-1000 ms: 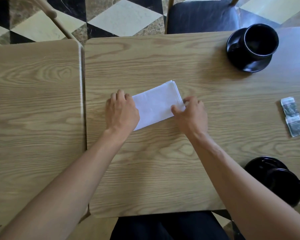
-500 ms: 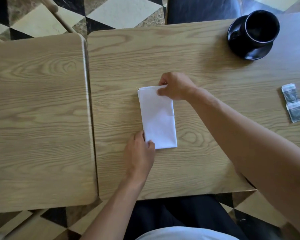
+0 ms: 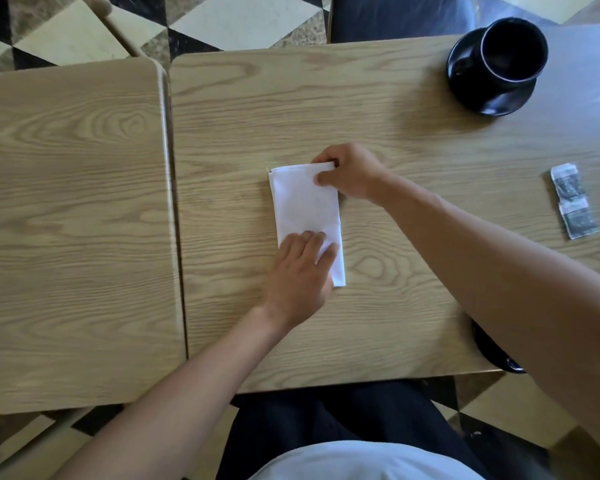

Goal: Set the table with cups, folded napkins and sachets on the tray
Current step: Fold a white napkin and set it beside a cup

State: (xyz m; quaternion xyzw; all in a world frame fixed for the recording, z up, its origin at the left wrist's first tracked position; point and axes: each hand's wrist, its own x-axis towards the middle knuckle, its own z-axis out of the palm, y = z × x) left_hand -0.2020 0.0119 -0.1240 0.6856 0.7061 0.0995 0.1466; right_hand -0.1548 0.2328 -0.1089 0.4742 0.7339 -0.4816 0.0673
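White folded rectangular cloth napkin (image 3: 305, 209): left hand (image 3: 300, 271) presses flat, fingers extended; right hand (image 3: 352, 174) pinches far corner.

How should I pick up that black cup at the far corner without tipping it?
Probably best to lift the saucer under the cup, pinching its rim from the near side, where bare table leaves room. The cup stands upright on the saucer, so both travel together. I can't make out the cup's handle, so I wouldn't count on it.
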